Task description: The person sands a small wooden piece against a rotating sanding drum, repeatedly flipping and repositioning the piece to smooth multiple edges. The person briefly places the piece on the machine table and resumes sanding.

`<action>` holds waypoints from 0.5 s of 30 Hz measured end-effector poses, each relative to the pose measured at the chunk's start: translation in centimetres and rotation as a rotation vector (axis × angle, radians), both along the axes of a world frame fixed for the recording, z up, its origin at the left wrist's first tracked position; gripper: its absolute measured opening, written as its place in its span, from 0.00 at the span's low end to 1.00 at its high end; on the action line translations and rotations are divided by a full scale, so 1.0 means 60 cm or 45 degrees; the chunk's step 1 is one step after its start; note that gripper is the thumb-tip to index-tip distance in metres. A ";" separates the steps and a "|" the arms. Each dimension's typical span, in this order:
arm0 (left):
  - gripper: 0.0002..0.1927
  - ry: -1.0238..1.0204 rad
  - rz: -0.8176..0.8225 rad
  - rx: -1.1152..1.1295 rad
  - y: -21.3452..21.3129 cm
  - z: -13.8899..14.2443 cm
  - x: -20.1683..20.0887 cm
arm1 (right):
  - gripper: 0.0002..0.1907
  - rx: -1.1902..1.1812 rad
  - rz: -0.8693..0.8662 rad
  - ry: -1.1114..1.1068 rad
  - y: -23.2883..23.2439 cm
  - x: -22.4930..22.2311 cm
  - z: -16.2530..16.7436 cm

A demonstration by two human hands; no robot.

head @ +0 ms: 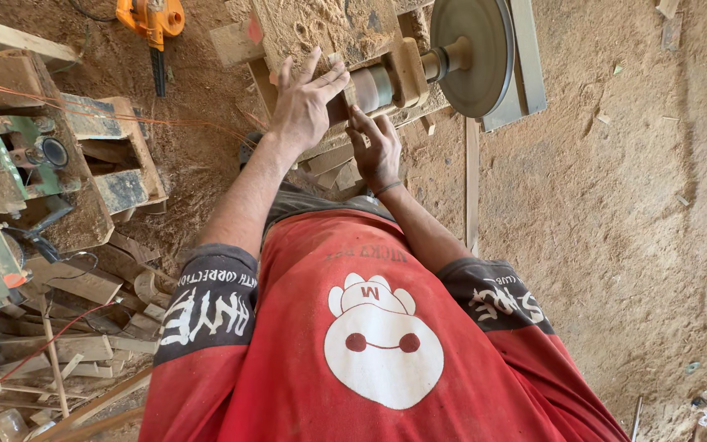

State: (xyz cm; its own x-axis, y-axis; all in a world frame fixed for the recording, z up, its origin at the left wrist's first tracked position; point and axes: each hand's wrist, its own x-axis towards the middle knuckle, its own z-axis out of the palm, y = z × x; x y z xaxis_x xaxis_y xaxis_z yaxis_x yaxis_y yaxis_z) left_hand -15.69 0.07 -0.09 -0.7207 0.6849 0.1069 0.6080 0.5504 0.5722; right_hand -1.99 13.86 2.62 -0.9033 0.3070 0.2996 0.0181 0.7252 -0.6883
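The small wooden block (339,96) sits pressed against the spinning drum (372,87) of the machine, at the near edge of its sawdust-covered worktop (321,24), and I judge it light, stiff and dry, with a dusty surface that could slip under a loose hold. I would take it by its flat faces, well back from the drum. My left hand (304,102) lies over the top of it, fingers (325,78) spread and flat, bearing down rather than closed round. My right hand (376,151) comes up from below beside the drum, its fingers curled near the block's lower edge; I cannot tell whether they pinch it. The shaft runs on to a large grey disc (472,53). Wood offcuts (83,327) lie piled to the left, an orange power tool (153,20) rests on the sawdust floor (615,205).
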 end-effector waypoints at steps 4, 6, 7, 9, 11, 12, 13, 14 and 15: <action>0.23 0.009 -0.029 -0.007 0.005 -0.001 0.006 | 0.23 0.017 -0.023 -0.034 0.005 0.003 -0.019; 0.22 0.041 -0.031 -0.025 0.009 -0.003 0.011 | 0.22 0.017 -0.047 -0.023 0.005 0.005 -0.027; 0.23 0.063 -0.023 -0.047 0.009 -0.005 0.014 | 0.22 0.010 -0.045 -0.029 0.003 0.007 -0.031; 0.23 0.085 -0.021 -0.058 0.009 -0.007 0.016 | 0.22 0.000 -0.048 -0.032 0.004 0.007 -0.035; 0.24 0.081 -0.020 -0.043 0.005 -0.008 0.020 | 0.22 -0.007 -0.052 -0.026 0.002 0.008 -0.036; 0.25 0.067 -0.022 -0.031 0.004 -0.008 0.020 | 0.22 -0.011 -0.053 -0.024 0.002 0.008 -0.036; 0.25 0.053 -0.024 -0.020 0.003 -0.008 0.019 | 0.22 -0.013 -0.049 -0.020 0.002 0.008 -0.035; 0.26 0.040 -0.026 -0.010 0.002 -0.007 0.019 | 0.22 -0.015 -0.046 -0.015 0.003 0.008 -0.034; 0.26 0.022 -0.026 -0.014 0.002 -0.008 0.018 | 0.22 -0.016 -0.044 -0.012 0.003 0.008 -0.033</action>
State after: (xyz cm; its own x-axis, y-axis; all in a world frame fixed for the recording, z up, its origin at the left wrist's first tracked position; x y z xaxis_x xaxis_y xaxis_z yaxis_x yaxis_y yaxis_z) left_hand -14.63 0.21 -0.55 -0.7046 0.7007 0.1117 0.6288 0.5438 0.5558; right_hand -1.50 14.04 0.66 -0.8948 0.3416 0.2875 0.0493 0.7156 -0.6968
